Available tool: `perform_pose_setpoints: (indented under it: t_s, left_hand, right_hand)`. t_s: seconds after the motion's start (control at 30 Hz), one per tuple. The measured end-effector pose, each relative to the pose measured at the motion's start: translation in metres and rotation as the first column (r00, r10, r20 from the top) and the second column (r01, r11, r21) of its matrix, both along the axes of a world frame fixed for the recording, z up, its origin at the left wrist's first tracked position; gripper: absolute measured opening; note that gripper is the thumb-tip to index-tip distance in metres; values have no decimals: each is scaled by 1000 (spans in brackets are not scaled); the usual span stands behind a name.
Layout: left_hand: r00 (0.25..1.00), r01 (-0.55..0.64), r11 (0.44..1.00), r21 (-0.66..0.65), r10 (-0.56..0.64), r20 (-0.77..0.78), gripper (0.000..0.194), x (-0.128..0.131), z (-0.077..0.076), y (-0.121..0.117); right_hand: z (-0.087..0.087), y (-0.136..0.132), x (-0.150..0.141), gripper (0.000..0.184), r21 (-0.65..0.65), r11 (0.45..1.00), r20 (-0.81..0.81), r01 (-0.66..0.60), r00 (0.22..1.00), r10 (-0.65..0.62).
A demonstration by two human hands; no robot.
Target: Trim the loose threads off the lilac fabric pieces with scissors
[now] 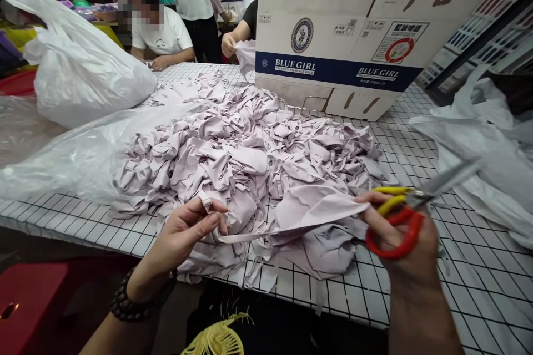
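A pale lilac fabric piece with a narrow strap is stretched between my two hands above a heap of similar pieces. My left hand is closed, with the strap end pinched near its fingertips; something pale wraps one finger. My right hand pinches the other end of the fabric between thumb and finger. It also holds scissors with one red and one yellow handle loop, their blades pointing up and right, away from the cloth. The blades are slightly blurred.
A large Blue Girl carton stands behind the heap. White plastic bags lie left and right on the checked tablecloth. A red stool is at lower left. Across the table, a seated person and other people work.
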State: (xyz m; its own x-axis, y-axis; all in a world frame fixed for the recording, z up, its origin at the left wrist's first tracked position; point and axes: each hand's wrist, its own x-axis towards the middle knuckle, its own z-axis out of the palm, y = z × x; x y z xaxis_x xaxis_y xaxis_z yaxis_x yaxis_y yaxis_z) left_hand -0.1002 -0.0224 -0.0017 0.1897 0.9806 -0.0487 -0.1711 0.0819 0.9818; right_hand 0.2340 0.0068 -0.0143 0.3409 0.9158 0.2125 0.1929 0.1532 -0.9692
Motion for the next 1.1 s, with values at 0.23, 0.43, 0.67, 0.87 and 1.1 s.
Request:
perform_pose_setpoints:
  t_s: [0.23, 0.43, 0.67, 0.87, 1.1]
  left_hand:
    - [958, 153, 987, -50, -160, -237, 17, 31, -26, -10]
    - [822, 438, 889, 129, -339, -458, 23, 62, -43, -38]
    - [633, 676, 703, 219, -402, -662, 33, 70, -57, -64]
    - [615, 583, 809, -81, -504, -606, 32, 33, -32, -53]
    - [875, 471, 830, -298, -483, 37, 53, 101, -54, -28]
  right_hand:
    - [-30, -45, 42, 52, -334, 926, 14, 177, 983, -183]
    - [-66, -85, -23, 46, -608, 725, -333, -325, 933, 139]
    - [-87, -72, -79, 55, -502, 826, -319, -256, 943, 99]
    - [-58, -78, -72, 48, -403, 867, -367, -293, 920, 140]
    - [-46, -94, -66, 40, -361, 831, -394, -424, 877, 276]
